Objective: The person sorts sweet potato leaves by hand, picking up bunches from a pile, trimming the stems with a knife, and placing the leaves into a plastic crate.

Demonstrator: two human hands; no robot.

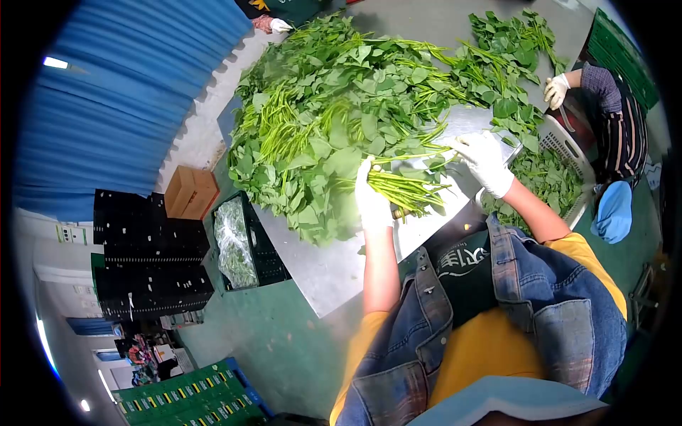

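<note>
My left hand [373, 197], in a white glove, is closed around a bunch of long-stemmed leafy greens [406, 190]. The cut stem ends point right, and the leaves spread to the left, partly blurred. To the right, my gloved right hand [484, 162] pinches the ends of a few thin stems [419, 154] that stretch across above the bunch. Both hands are over the near edge of a metal table [302, 273]. Beyond them a large heap of the same greens [334, 92] covers much of the tabletop.
At right, a white crate [584, 167] holds more greens, beside a co-worker's gloved hand [556, 91]. Another person's gloved hand [280, 26] shows at the far edge. Left of the table are a dark crate [266, 245], a cardboard box [192, 193] and stacked black crates [153, 248].
</note>
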